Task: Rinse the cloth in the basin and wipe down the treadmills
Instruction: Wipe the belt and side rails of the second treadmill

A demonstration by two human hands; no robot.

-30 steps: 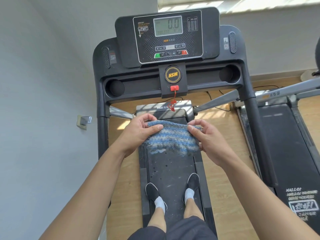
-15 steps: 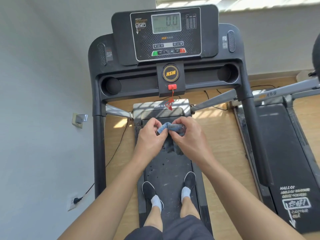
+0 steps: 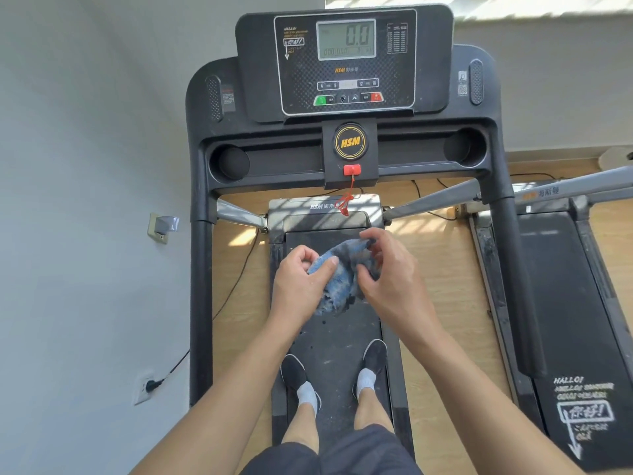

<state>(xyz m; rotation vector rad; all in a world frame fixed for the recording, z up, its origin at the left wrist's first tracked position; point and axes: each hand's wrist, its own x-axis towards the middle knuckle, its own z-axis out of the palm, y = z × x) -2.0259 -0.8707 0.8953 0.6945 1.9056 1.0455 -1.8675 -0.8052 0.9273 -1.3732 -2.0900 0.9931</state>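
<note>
I stand on the belt of a black treadmill (image 3: 346, 337), facing its console (image 3: 346, 63), which shows 0.0. A blue and grey striped cloth (image 3: 337, 279) hangs bunched between my hands, above the front of the belt. My left hand (image 3: 301, 279) pinches its left edge with thumb and fingers. My right hand (image 3: 387, 269) grips the upper right part, fingers curled into the fabric. The cloth's lower edge dangles free. No basin is in view.
A second treadmill (image 3: 565, 303) stands on the right, its grey handrail (image 3: 565, 190) crossing toward mine. A red safety key (image 3: 351, 170) with a cord hangs below the console. A grey wall with a socket (image 3: 147, 385) and plugged cable runs along the left. The floor is wood.
The cloth was spread wide between both hands, then folded together into a small bundle. Now it is partly loosened again, and my hands sit slightly further apart.
</note>
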